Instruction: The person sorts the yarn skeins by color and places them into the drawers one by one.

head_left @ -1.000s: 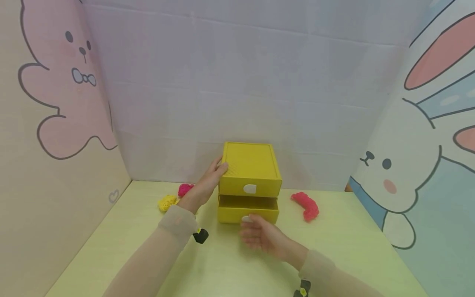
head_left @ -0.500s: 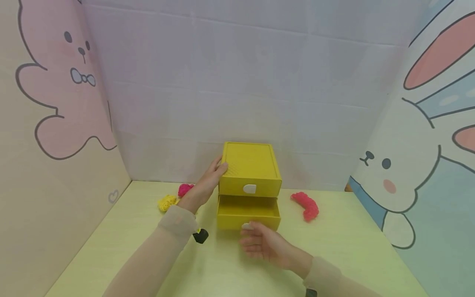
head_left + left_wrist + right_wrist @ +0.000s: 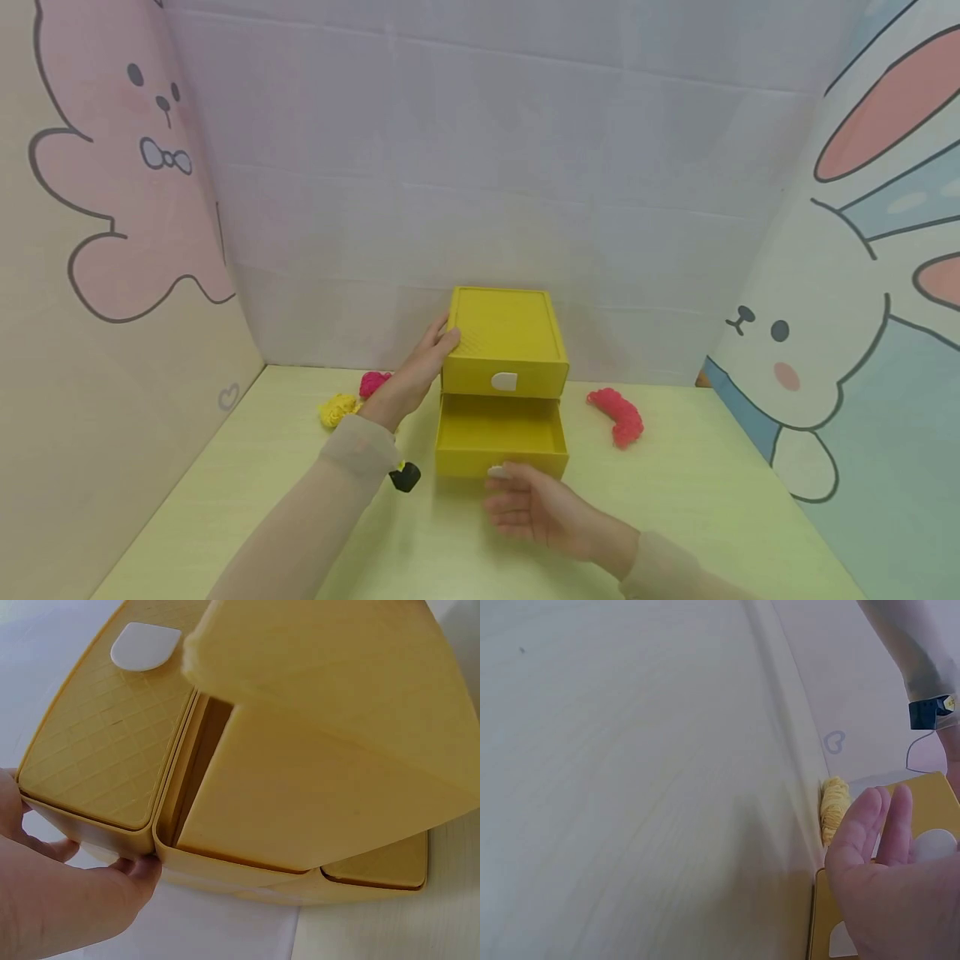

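Observation:
A yellow drawer unit stands near the back wall, one of its drawers pulled well out and its inside bare. My left hand rests against the unit's upper left side, thumb over the top edge. The left wrist view shows that hand's fingers at the corner beside the top drawer, which is pushed in and has a white handle. My right hand pinches the small white handle of the pulled-out drawer, its other fingers spread loosely below; its thumb is hidden in the right wrist view.
Left of the unit lie a yellow yarn bundle and a magenta one, partly behind my left arm. A coral-red yarn bundle lies to the right. Fabric walls enclose the pale table at back and sides.
My right hand has moved toward me with the drawer, which now sticks out farther and shows more of its inside. The left hand has stayed at the unit's side.

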### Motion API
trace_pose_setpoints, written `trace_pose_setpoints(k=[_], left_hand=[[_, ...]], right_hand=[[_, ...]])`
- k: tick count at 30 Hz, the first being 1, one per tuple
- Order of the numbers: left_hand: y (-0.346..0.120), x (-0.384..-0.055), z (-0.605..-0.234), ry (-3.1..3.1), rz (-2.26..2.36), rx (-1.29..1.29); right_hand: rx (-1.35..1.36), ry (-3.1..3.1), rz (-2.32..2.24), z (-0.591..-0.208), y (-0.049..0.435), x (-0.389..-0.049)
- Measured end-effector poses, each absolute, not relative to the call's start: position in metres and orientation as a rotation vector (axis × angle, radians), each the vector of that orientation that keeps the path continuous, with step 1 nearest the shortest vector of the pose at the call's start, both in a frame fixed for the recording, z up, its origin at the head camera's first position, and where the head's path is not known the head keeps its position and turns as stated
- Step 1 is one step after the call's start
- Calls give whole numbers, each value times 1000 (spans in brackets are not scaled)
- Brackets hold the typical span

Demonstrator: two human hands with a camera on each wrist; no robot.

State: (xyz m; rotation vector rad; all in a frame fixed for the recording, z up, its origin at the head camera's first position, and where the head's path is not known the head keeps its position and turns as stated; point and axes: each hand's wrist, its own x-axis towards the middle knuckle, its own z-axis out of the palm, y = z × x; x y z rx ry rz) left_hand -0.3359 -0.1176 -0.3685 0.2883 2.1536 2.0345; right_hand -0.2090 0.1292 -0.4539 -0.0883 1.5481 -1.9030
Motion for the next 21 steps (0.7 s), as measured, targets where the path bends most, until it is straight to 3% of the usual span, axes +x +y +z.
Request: trace_pose_setpoints(k=[21], left_hand=[[-118, -333, -367, 2164, 2022, 234]], right_hand=[[-99, 1569, -1870, -455, 131, -194]])
